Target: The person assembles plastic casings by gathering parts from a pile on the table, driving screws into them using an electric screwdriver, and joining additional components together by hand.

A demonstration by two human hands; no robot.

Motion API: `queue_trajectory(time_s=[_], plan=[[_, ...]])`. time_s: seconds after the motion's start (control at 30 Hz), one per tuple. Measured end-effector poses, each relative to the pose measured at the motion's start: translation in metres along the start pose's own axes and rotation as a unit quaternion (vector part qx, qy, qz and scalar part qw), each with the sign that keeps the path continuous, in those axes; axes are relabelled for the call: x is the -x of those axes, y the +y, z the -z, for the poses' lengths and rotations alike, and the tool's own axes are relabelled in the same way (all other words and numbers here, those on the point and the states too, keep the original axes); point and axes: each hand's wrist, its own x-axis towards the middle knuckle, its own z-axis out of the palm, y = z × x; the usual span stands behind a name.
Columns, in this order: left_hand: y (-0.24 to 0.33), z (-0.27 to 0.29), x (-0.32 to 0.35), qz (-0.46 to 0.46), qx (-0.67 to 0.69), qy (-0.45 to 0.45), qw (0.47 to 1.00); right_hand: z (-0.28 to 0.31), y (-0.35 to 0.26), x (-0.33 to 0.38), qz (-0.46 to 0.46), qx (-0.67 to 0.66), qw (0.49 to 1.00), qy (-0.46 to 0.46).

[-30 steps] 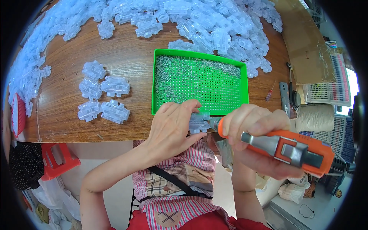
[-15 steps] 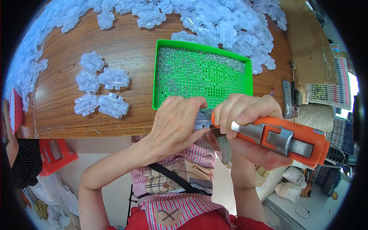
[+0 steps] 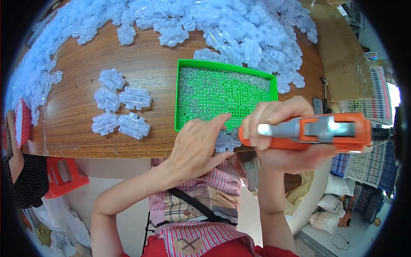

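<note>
At the near edge of the tabletop (image 3: 85,128), your left hand (image 3: 195,147) pins a clear plastic part (image 3: 226,143) just past the wood, fingers (image 3: 214,124) closed over its top and left side. Your right hand (image 3: 282,132) is wrapped tight round an orange and grey power screwdriver (image 3: 317,132), whose long axis runs nearly level, left to right, with the tip meeting the part's right side. So the part lies directly left of your right fingers, in line with the tool, and your left hand is the nearer one, already touching it.

Just beyond both hands sits a green tray (image 3: 177,94) with a perforated floor, holding a thick scatter of small silvery screws (image 3: 201,92), densest at its left and far sides. Farther left, five clear parts (image 3: 122,109) lie grouped on the wood, well apart from your hands. A big heap of the same parts (image 3: 222,30) fills the far edge.
</note>
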Motion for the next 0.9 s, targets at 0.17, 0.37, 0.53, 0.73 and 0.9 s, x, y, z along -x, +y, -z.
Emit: queue_trajectory(time_s=[0.17,0.37,0.53,0.73,0.9], plan=[[0.010,0.004,0.010,-0.026,0.046,0.060,0.997,-0.017,-0.034,-0.008,0.091,0.098,0.991,0.011],[-0.001,0.006,0.000,-0.013,0.059,0.082,0.995,-0.015,-0.032,-0.001,0.118,0.070,0.989,-0.048],[-0.007,0.004,0.002,0.007,0.055,0.070,0.996,-0.009,-0.020,0.002,0.122,0.084,0.986,-0.077],[-0.010,-0.002,0.005,0.000,0.041,0.093,0.995,-0.010,-0.012,0.006,0.089,0.012,0.994,-0.055],[-0.010,-0.004,0.006,0.005,0.049,0.100,0.994,-0.012,-0.008,0.006,0.063,0.021,0.996,-0.057]])
